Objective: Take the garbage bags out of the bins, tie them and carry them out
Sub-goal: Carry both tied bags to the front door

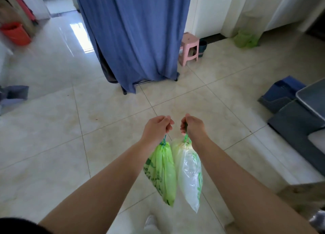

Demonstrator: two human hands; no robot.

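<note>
My left hand (158,127) is closed around the drawstring of a green garbage bag (162,174) that hangs tied below it. Beside it, my right hand (192,125) grips the drawstring of a pale, whitish garbage bag (190,175), also cinched at the top. The two bags hang side by side above the tiled floor, touching each other. Both arms reach forward from the bottom of the view.
A blue cloth (133,34) hangs over a rack straight ahead. A pink stool (189,48) and a dark bin (202,47) stand to its right, another green bag (246,38) by the far wall. A red bucket (15,34) sits far left, blue-grey containers (288,94) at right.
</note>
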